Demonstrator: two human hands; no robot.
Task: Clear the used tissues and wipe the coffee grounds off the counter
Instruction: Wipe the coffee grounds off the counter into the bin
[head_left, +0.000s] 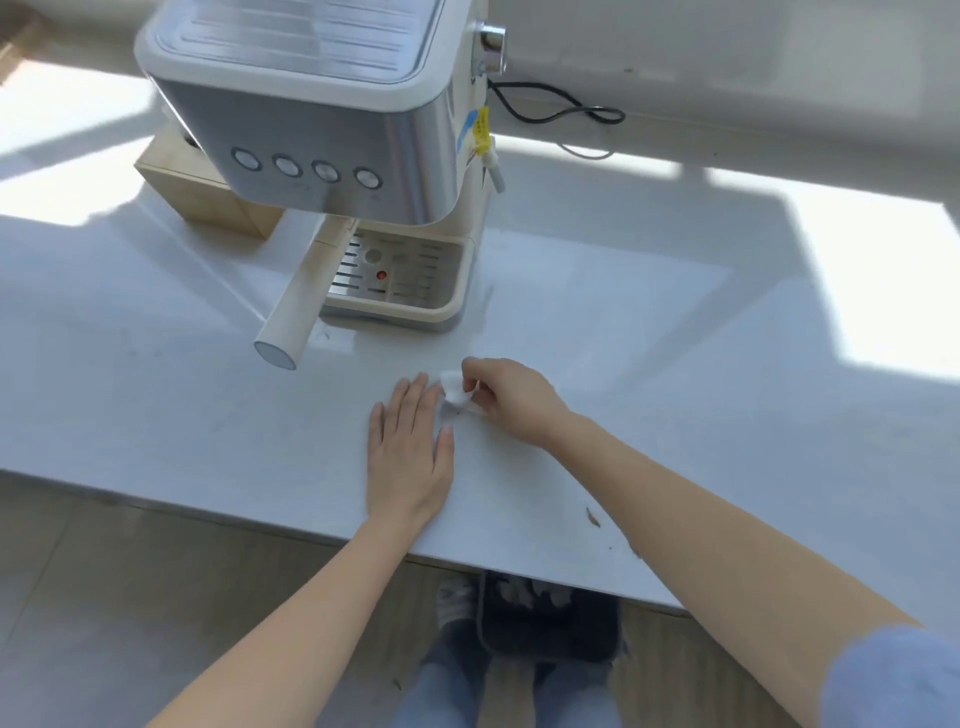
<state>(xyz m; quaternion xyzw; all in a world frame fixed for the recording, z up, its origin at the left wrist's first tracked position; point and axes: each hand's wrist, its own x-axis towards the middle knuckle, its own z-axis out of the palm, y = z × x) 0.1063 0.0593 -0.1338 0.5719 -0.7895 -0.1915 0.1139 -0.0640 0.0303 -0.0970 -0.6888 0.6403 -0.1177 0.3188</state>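
Below the counter edge: a dark bin (550, 623) on the floor between the person's legs, with pale crumpled pieces inside; what they are cannot be told for certain.

Counter (156, 395), white, near edge: a few brown specks of coffee grounds (592, 517) lie just left of the right forearm, close to the edge.

Left hand (408, 452): flat, palm down on the counter, fingers spread slightly and pointing away from the person. It holds nothing.

Right hand (506, 397): just beside the left fingertips, fingers curled and pinching a small white tissue (457, 396). The tissue is crumpled, its lower part against the counter, and it touches or nearly touches the left index finger; which of the two cannot be told.

Further back: a coffee machine (322, 130), silver front with four round buttons, cream drip tray (405, 280) under it with a red dot on the grate. A cream handle (291, 325) sticks out toward the person on the left side. A wooden box (202, 195) sits behind the machine at left. A black cord (556, 106) loops on the counter at right, near the wall.
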